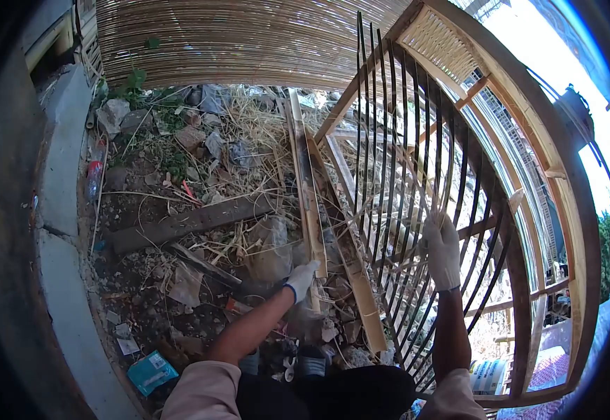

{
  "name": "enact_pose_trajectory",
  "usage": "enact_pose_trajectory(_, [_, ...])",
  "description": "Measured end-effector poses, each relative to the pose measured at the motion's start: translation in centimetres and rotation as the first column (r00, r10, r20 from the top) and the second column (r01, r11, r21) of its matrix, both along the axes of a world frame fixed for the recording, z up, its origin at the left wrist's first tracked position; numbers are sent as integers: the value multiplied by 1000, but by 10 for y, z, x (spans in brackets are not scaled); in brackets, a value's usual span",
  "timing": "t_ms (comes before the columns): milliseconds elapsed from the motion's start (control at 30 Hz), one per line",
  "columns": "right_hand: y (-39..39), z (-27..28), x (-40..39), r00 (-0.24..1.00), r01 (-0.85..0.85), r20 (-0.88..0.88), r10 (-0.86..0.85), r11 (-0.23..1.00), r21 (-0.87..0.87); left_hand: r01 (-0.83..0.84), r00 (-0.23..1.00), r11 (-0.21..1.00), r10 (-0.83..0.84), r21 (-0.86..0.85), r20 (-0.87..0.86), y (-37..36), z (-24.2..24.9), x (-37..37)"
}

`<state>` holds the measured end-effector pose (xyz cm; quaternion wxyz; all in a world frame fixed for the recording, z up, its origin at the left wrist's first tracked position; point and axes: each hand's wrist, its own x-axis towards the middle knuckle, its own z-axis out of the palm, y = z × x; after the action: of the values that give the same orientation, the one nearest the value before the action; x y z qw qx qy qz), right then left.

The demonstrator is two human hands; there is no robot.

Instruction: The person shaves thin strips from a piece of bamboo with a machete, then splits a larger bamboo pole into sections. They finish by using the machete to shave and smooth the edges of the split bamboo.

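Observation:
My left hand (301, 280), in a white glove with a blue cuff edge, is closed at the lower end of a long, pale split bamboo strip (310, 217). The strip lies lengthwise over the rubble. My right hand (443, 253), also gloved, is raised in front of a dark metal bar grille (404, 140). Its fingers are closed around a loose bunch of thin dry stalks (427, 185), which fan upward across the bars. Beside the bamboo, another split length (364, 301) leans along the grille's left side.
Stones, dry grass and litter cover the ground, with a dark plank (193, 222) across it. A concrete ledge (67, 175) runs down the left, near a teal packet (152, 372). A reed screen (235, 42) hangs at the back. A curved wooden frame (578, 210) borders the right.

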<state>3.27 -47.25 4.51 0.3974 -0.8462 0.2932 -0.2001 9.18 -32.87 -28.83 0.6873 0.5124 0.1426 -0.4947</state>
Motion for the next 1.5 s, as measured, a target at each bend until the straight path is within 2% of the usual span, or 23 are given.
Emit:
enact_pose_trajectory(100, [15,39,95,980,-184,93,178,981,61,62,990,998,-62,3,126,-31,-62,-10])
enact_pose_trajectory(167, [27,37,176,962,-252,115,248,967,23,32,958,980,-85,195,273,-48,-89,-14])
enact_pose_trajectory(233, [43,25,256,886,-455,-155,437,883,-112,16,970,989,-52,150,238,-22,-27,-4])
enact_pose_trajectory(267, [55,29,282,799,-536,-408,441,830,-152,-6,969,998,-11,66,246,-18,-29,-2])
enact_pose_trajectory(367, [70,-5,342,790,-609,-435,432,639,-471,-125,963,991,132,-44,235,5,-8,6])
enact_pose_trajectory(400, [78,-4,336,787,-611,-440,432,645,-459,-212,951,973,226,-86,210,9,-2,6])
enact_pose_trajectory(467, [89,1,320,785,-617,-291,548,733,-286,-148,974,986,159,-74,163,22,-6,17])
enact_pose_trajectory(533, [68,-18,293,820,-566,-254,513,791,-230,-104,973,993,112,-53,203,28,-12,21])
enact_pose_trajectory(600, [13,-84,272,886,-446,-268,378,852,-273,-102,959,995,100,-5,265,15,-35,16])
enact_pose_trajectory(667, [-27,-142,217,868,-281,-470,161,939,-197,-152,937,986,124,63,328,6,-37,13])
enact_pose_trajectory(733, [-56,-206,163,711,-74,-701,-56,985,-153,-170,951,985,155,31,268,-3,-37,12])
enact_pose_trajectory(767, [-71,-248,137,695,-103,-711,-108,963,-247,-180,962,984,175,7,211,-5,-39,13])
enact_pose_trajectory(833, [-62,-276,94,837,132,-537,-100,991,22,-182,952,983,178,-6,250,-9,-46,9])
enact_pose_trajectory(900, [-64,-305,82,872,319,-425,-242,940,120,-168,942,985,169,-27,291,-15,-45,7])
enact_pose_trajectory(933, [-67,-324,84,811,423,-440,-385,906,-11,-169,947,985,173,-38,271,-14,-41,6])
enact_pose_trajectory(1033, [-42,-312,95,666,745,-93,-740,651,147,-161,957,987,158,-8,244,-13,-15,9])
enact_pose_trajectory(1100, [-36,-321,99,607,779,-34,-794,586,224,-304,904,953,293,-14,312,-20,-19,4])
enact_pose_trajectory(1167, [-37,-329,107,545,807,-114,-831,483,339,-258,919,966,248,-9,307,-24,-28,2])
enact_pose_trajectory(1233, [-37,-337,110,570,750,-62,-819,488,447,-292,910,956,287,-30,299,-34,-40,0])
enact_pose_trajectory(1300, [-39,-344,111,649,760,-179,-739,622,189,-286,909,958,262,26,325,-37,-40,-1])
enact_pose_trajectory(1333, [-42,-347,112,652,758,-178,-737,626,184,-274,908,959,230,79,350,-40,-39,-1])
enact_pose_trajectory(1433, [-56,-371,111,962,274,-64,-266,932,237,-324,874,934,234,152,426,-39,-6,-2])
enact_pose_trajectory(1500, [-46,-328,107,974,197,-136,-179,972,130,-281,910,952,225,118,349,-35,-8,2])
